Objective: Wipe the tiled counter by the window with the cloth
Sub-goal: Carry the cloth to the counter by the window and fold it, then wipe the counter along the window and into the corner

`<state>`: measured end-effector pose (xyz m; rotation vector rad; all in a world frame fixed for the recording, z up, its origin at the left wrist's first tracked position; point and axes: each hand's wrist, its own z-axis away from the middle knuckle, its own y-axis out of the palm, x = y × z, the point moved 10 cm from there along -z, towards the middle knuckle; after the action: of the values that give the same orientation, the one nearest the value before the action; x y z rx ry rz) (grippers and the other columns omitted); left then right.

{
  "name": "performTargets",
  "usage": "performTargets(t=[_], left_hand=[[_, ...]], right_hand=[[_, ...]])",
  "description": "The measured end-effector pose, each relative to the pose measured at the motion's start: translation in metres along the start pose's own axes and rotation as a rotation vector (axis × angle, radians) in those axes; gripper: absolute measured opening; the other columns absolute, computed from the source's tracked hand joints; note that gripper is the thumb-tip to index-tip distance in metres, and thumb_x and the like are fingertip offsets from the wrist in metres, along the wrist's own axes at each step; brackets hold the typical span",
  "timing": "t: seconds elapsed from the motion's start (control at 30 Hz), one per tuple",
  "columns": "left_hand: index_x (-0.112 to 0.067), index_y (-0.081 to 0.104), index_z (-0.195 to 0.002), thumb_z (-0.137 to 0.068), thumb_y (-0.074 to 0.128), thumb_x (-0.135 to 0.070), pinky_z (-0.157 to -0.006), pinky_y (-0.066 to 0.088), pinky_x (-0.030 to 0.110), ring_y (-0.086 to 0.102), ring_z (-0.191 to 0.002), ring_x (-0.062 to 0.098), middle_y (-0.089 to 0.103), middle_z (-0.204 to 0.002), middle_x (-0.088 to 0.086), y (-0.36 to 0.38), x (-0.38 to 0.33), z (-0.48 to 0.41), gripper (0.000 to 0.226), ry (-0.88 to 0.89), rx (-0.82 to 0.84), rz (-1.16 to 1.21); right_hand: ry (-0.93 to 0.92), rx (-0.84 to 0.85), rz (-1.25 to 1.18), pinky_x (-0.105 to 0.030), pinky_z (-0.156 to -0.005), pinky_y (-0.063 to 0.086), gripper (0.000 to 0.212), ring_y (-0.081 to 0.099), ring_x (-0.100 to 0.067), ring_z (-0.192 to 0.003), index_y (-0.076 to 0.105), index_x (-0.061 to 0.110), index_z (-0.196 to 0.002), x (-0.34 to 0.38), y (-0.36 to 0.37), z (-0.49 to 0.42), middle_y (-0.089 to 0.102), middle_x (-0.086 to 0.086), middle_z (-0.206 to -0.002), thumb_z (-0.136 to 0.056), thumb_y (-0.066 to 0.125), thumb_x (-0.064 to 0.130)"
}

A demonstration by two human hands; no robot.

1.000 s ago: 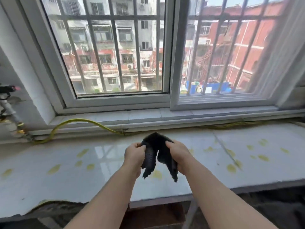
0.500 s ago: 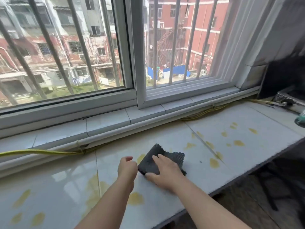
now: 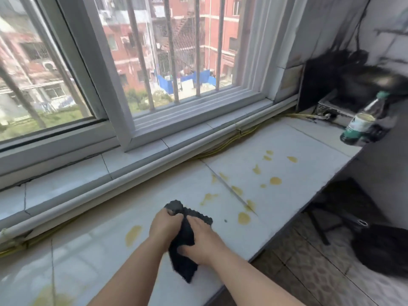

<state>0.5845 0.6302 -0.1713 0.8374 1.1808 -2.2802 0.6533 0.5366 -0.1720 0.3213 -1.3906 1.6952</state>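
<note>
I see cloth [image 3: 184,238] on tiled counter [image 3: 309,173] | left hand [image 3: 164,225] grips its far corner | right hand [image 3: 202,241] presses flat on it | yellow stains [image 3: 243,218] beside (mostly rightward)

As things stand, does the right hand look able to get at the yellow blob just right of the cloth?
Probably yes: the right hand presses on the cloth, and only bare tiled counter lies between it and the yellow blob.

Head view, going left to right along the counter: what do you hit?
First a yellow smear → left hand → right hand → round yellow spot → bottle at the far right end. The cloth lies under both hands, so it is not ranked.
</note>
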Motion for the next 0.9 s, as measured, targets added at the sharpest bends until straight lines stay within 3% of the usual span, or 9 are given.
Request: performTargets(t=[0.1, 0.17, 0.23, 0.33, 0.47, 0.57, 0.63, 0.73, 0.9], left_hand=[[-0.009, 0.05, -0.08, -0.083, 0.056, -0.018, -0.072, 0.045, 0.036, 0.056, -0.078, 0.028, 0.057, -0.084, 0.011, 0.046, -0.064, -0.004, 0.011, -0.003, 0.091, 0.249], [-0.01, 0.054, -0.09, -0.084, 0.058, -0.017, -0.075, 0.05, 0.039, 0.06, -0.089, 0.032, 0.06, -0.095, 0.015, 0.069, -0.1, -0.007, 0.01, -0.025, 0.129, 0.439], [-0.011, 0.056, -0.096, -0.086, 0.058, -0.014, -0.071, 0.053, 0.038, 0.063, -0.09, 0.032, 0.063, -0.099, 0.017, 0.106, -0.141, -0.007, 0.01, -0.046, 0.188, 0.641], [-0.007, 0.058, -0.098, -0.087, 0.057, -0.008, -0.067, 0.054, 0.036, 0.066, -0.087, 0.03, 0.067, -0.098, 0.017, 0.147, -0.198, -0.005, 0.011, 0.034, 0.259, 0.817], [0.005, 0.053, -0.114, -0.087, 0.058, -0.006, -0.07, 0.052, 0.036, 0.062, -0.086, 0.03, 0.062, -0.105, 0.022, 0.203, -0.252, -0.014, 0.03, 0.092, 0.316, 0.958], [-0.008, 0.052, -0.112, -0.085, 0.064, -0.015, -0.069, 0.05, 0.034, 0.06, -0.086, 0.025, 0.058, -0.112, 0.015, 0.224, -0.242, -0.038, 0.031, 0.045, 0.137, 0.594], [-0.014, 0.054, -0.119, -0.087, 0.059, -0.021, -0.085, 0.05, 0.038, 0.057, -0.102, 0.026, 0.056, -0.12, 0.008, 0.233, -0.241, -0.054, 0.033, 0.091, 0.064, 0.317], [-0.017, 0.057, -0.124, -0.092, 0.048, -0.018, -0.097, 0.045, 0.034, 0.056, -0.115, 0.023, 0.061, -0.127, 0.005, 0.254, -0.262, -0.071, 0.033, 0.264, 0.1, -0.003], [-0.023, 0.054, -0.128, -0.091, 0.041, -0.022, -0.095, 0.046, 0.032, 0.052, -0.12, 0.024, 0.06, -0.13, 0.004, 0.297, -0.292, -0.098, 0.039, 0.388, 0.192, -0.34]], right_hand=[[-0.022, -0.055, -0.388, -0.034, -0.089, 0.051, 0.073, 0.058, -0.01, -0.105, 0.038, 0.042, -0.124, -0.024, -0.056, -0.005, 0.056, 0.009, -0.117, -0.064, 0.076, 0.029], [-0.014, -0.128, -0.477, -0.026, -0.08, 0.052, 0.083, 0.059, -0.006, -0.101, 0.028, 0.05, -0.131, -0.044, -0.095, -0.006, 0.054, 0.011, -0.12, -0.067, 0.076, 0.027], [-0.012, -0.269, -0.433, -0.03, -0.083, 0.05, 0.085, 0.056, -0.015, -0.108, 0.02, 0.043, -0.142, -0.077, -0.149, -0.007, 0.049, 0.005, -0.132, -0.075, 0.066, 0.019], [-0.039, -0.443, -0.207, -0.023, -0.091, 0.037, 0.085, 0.04, -0.018, -0.13, 0.006, 0.033, -0.15, -0.108, -0.216, -0.004, 0.031, 0.005, -0.151, -0.083, 0.054, 0.011], [-0.132, -0.561, 0.096, -0.032, -0.114, 0.019, 0.085, 0.014, -0.017, -0.145, 0.002, 0.024, -0.152, -0.143, -0.287, -0.005, 0.012, -0.001, -0.159, -0.084, 0.053, 0.01], [-0.009, -0.351, 0.301, -0.039, -0.119, 0.0, 0.09, -0.009, -0.016, -0.147, -0.007, 0.025, -0.151, -0.19, -0.284, -0.029, -0.008, -0.001, -0.161, -0.088, 0.056, 0.038], [0.112, -0.223, 0.307, -0.043, -0.118, -0.004, 0.09, -0.016, -0.018, -0.146, -0.007, 0.024, -0.151, -0.229, -0.274, -0.044, -0.015, -0.001, -0.16, -0.088, 0.05, 0.053], [0.204, -0.182, 0.331, -0.044, -0.117, -0.006, 0.075, -0.019, -0.022, -0.145, -0.007, 0.023, -0.151, -0.259, -0.266, -0.063, -0.017, -0.003, -0.16, -0.096, 0.036, 0.05], [0.273, -0.154, 0.39, -0.048, -0.116, -0.011, 0.065, -0.022, -0.027, -0.144, -0.006, 0.026, -0.151, -0.279, -0.257, -0.097, -0.019, -0.006, -0.159, -0.098, 0.023, 0.049]])
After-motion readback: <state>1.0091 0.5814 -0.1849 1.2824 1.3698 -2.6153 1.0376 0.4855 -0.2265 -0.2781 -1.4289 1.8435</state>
